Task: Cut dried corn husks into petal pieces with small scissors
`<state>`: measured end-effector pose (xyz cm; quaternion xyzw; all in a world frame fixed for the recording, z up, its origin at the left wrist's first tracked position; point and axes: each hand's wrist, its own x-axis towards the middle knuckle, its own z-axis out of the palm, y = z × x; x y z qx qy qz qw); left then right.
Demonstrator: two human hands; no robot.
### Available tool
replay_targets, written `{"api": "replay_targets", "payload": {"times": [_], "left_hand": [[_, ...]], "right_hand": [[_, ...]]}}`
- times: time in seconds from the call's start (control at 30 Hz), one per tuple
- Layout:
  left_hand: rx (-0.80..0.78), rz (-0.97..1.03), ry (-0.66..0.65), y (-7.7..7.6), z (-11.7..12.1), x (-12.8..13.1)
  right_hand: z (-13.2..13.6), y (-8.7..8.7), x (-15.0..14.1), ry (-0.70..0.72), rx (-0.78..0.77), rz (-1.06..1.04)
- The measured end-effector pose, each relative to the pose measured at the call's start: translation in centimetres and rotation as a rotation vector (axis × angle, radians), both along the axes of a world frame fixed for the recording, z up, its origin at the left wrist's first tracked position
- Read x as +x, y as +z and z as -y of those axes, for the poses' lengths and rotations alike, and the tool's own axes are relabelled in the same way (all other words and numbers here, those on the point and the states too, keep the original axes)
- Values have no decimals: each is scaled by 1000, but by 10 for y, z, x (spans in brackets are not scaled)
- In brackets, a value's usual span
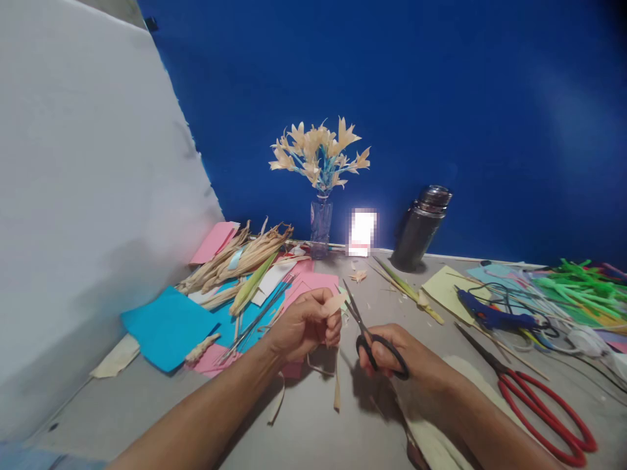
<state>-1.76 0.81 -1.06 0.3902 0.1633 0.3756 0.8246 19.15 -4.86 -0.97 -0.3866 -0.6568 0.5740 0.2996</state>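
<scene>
My left hand (313,320) is closed, pinching a small pale piece of corn husk (335,304) between thumb and fingers. In my right hand (392,349) are black-handled scissors (361,321), with thumb and fingers in the loops. Their blades point up and away, just right of the husk piece; whether they touch it I cannot tell. Below my left hand, narrow husk strips (337,388) lie on or hang over the grey table (313,437). A larger pale husk sheet (431,431) lies partly under my right forearm.
Husk flowers (318,150) stand in a clear bottle (321,228) at the back, beside a dark flask (421,228). Left are dried husks (245,258) and blue paper (169,328). Right are red-handled scissors (533,398), a blue glue gun (494,313) with cable, and green pipe cleaners (578,287).
</scene>
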Motion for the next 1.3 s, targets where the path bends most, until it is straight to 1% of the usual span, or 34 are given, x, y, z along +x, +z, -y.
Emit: {"api": "replay_targets", "payload": {"times": [0.1, 0.2, 0.27, 0.37, 0.43, 0.47, 0.53, 0.63, 0.7, 0.77, 0.8, 0.87, 0.97, 1.03, 1.1, 1.23, 1.3], "left_hand": [[-34, 22, -103, -1, -3, -3], [-48, 30, -122, -2, -5, -3], [-30, 22, -108, -3, -6, -3], [7, -5, -111, -5, -6, -3], [34, -56, -163, -8, -7, -3], [47, -92, -201, -9, -7, -4], [62, -174, -268, -13, -7, -4], [60, -276, -319, -15, -6, -3], [44, -301, -341, -14, -4, -2], [17, -280, -356, -13, -3, -1], [5, -263, -352, -13, -2, 0], [-14, -242, -296, -12, -2, 2], [-22, -249, -126, -12, -2, 6], [-29, -234, -29, -12, -2, 8], [-41, -198, 17, -11, -3, 8], [-83, -164, 34, -7, -6, 4], [-92, -169, 46, -4, -7, 1]], "right_hand": [[-3, 3, 7, 62, -9, 13], [-3, 5, 11, 48, -24, 1], [-3, 3, 9, -18, -40, -29], [-1, -3, 2, -232, -81, -153], [0, -6, -4, -376, -134, -265], [1, -6, -6, -422, -165, -301], [2, -4, -9, -463, -195, -321], [4, 2, -12, -502, -192, -287], [6, 4, -15, -540, -180, -247], [7, 3, -17, -546, -160, -209], [8, 2, -18, -540, -149, -198], [8, -2, -20, -537, -132, -194], [8, -6, -20, -567, -121, -212], [6, -7, -19, -519, -131, -203], [5, -7, -17, -406, -165, -157], [3, -6, -12, -125, -167, -14], [3, -7, -11, -46, -152, 24]]}}
